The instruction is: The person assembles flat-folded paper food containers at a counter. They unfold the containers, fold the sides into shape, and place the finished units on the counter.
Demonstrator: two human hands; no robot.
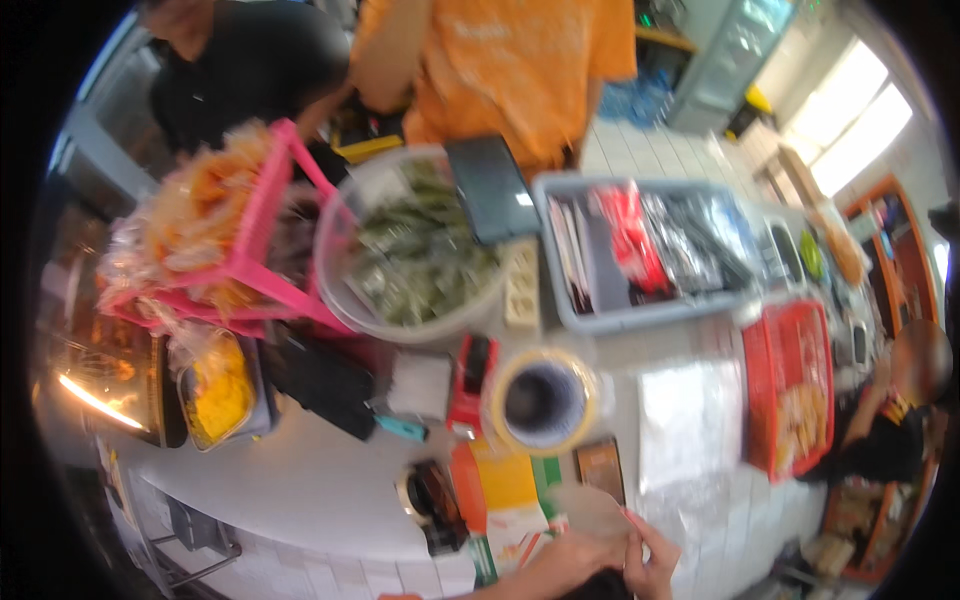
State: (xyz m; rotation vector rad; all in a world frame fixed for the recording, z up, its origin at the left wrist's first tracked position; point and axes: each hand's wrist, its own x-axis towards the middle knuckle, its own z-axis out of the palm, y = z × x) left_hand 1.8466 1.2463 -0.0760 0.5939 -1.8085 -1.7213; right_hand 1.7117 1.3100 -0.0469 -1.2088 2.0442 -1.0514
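At the near edge, the left hand (pixel 568 562) and the right hand (pixel 652 560) are close together. The right hand's fingers are bent and narrow; whether either hand grips something, I cannot tell. A pale, rounded, blurred thing (pixel 590 510) is at their fingertips, its kind unclear. Just beyond is a flat orange, yellow, white and green printed piece (pixel 503 480) on the pale grey table (pixel 290 465), with a dark, glossy roll (pixel 437 505) to its left and a brown rectangular thing (pixel 600 468) to its right. Farther stands a large yellowish tape roll (pixel 543 400). Behind are a round clear plastic tub (pixel 332 265) of green packets and a grey-blue plastic tray (pixel 655 317). Beyond the table stands a person in an orange shirt (pixel 510 75).
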